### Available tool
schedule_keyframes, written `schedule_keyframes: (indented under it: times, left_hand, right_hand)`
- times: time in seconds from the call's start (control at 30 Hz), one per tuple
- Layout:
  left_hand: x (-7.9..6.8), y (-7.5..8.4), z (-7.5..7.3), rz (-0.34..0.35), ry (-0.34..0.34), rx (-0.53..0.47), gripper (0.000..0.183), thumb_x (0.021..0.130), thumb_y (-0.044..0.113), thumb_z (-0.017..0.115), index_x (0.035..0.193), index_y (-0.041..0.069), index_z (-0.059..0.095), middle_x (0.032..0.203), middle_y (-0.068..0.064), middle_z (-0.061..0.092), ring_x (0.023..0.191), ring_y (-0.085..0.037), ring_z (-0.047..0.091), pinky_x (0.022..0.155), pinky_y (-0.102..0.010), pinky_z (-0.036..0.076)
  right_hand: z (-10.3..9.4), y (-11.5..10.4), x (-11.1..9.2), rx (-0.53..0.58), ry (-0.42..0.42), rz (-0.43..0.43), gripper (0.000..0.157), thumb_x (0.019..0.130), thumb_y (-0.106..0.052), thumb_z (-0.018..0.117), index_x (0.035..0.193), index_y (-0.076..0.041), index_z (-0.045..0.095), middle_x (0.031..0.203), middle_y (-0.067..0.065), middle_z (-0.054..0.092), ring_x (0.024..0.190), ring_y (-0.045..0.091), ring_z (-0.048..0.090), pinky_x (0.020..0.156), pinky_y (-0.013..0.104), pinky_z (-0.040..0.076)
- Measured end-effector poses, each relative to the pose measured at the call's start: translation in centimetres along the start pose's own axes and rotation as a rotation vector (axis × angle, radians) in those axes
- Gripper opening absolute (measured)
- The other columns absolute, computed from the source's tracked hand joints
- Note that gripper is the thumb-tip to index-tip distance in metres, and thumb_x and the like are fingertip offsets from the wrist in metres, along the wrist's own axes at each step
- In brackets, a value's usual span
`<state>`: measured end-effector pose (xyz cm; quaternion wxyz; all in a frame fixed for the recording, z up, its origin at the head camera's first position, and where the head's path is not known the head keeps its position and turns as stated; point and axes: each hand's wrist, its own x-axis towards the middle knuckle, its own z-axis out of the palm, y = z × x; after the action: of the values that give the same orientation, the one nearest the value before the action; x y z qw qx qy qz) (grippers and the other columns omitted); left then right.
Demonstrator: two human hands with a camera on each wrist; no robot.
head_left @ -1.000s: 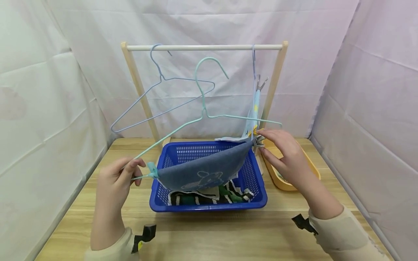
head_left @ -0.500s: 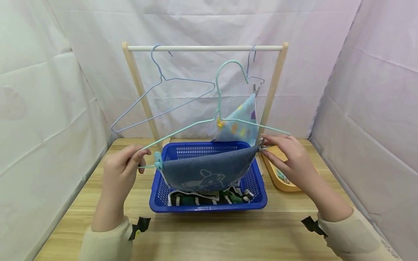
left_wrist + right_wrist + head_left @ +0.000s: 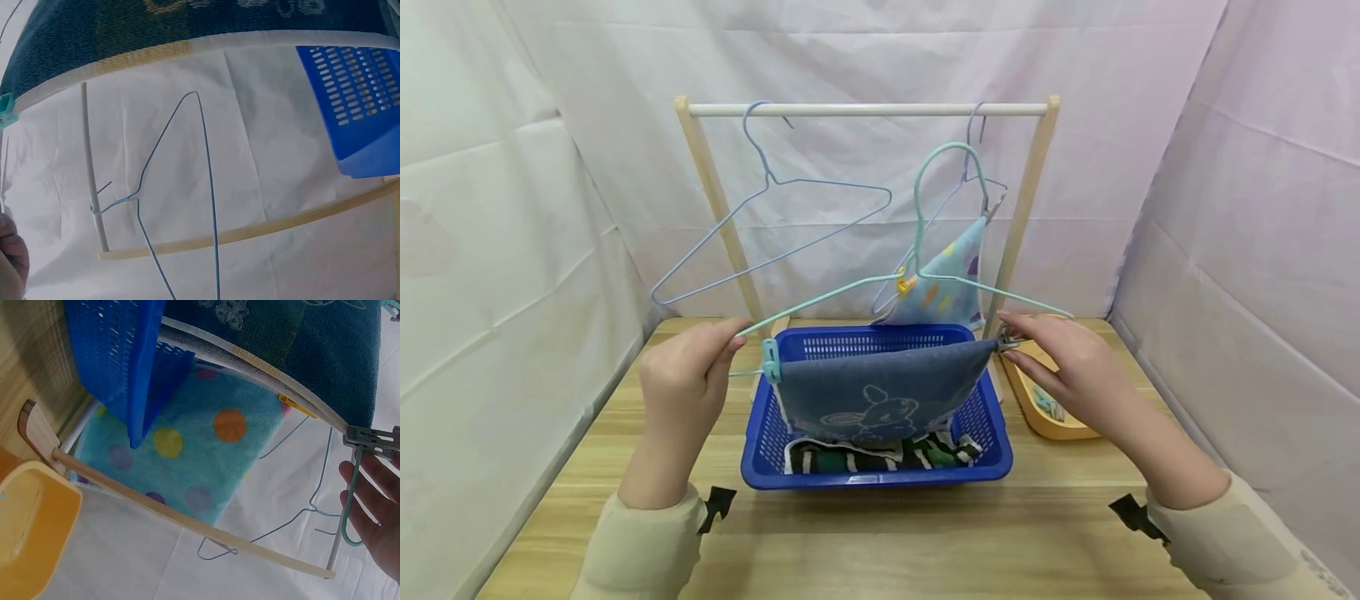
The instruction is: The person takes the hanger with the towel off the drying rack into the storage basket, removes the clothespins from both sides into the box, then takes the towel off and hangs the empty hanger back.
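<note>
My left hand grips the left end of a mint-green wire hanger, which is held up in front of the rack. A dark blue towel with a white animal outline hangs folded over the hanger's lower bar. At the towel's left corner sits a teal clothespin, just beside my left fingers. My right hand pinches a grey clothespin at the towel's right corner. In the left wrist view, only part of a hand shows at the left edge.
Below the towel stands a blue basket with a striped cloth. A rack behind bears a bare blue hanger and another with a dotted towel. A yellow tray with clothespins is at the right.
Both hands shift right; the left rises and the right lowers slightly. The green hanger's hook swings right and the towel levels out. Behind, the dotted towel turns from edge-on to face forward.
</note>
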<state>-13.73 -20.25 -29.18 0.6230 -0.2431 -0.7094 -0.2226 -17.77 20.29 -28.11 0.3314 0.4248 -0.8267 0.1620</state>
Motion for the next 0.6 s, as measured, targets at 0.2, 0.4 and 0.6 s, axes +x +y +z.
schedule_keyframes:
  times: [0.2,0.4,0.6]
  left_hand:
    - [0.9,1.0,1.0,0.090,0.225,0.036,0.043,0.101,0.031,0.055,0.076,-0.001,0.068,0.050,-0.008,0.043,0.036,-0.025,0.028,0.037,-0.032,0.014]
    - [1.0,1.1,1.2,0.170,0.256,0.173,0.043,0.103,0.029,0.050,0.073,0.001,0.061,0.050,-0.009,0.043,0.034,-0.027,0.028,0.036,-0.034,0.011]
    - [0.7,0.4,1.1,0.178,0.200,0.237,0.045,0.105,0.030,0.046,0.073,0.000,0.057,0.049,-0.009,0.042,0.034,-0.027,0.026,0.036,-0.034,0.009]
  right_hand:
    - [-0.4,-0.1,0.3,-0.011,-0.013,-0.022,0.057,0.102,-0.050,0.039,0.121,-0.002,0.064,0.112,0.013,0.069,0.094,0.031,0.068,0.073,0.047,0.055]
    - [-1.0,-0.2,0.4,-0.032,-0.021,-0.050,0.054,0.103,-0.047,0.040,0.119,-0.002,0.064,0.110,0.012,0.069,0.092,0.029,0.069,0.071,0.045,0.056]
    - [-1.3,-0.2,0.5,-0.009,-0.027,-0.085,0.051,0.103,-0.045,0.040,0.117,-0.002,0.064,0.107,0.010,0.069,0.090,0.026,0.069,0.069,0.040,0.055]
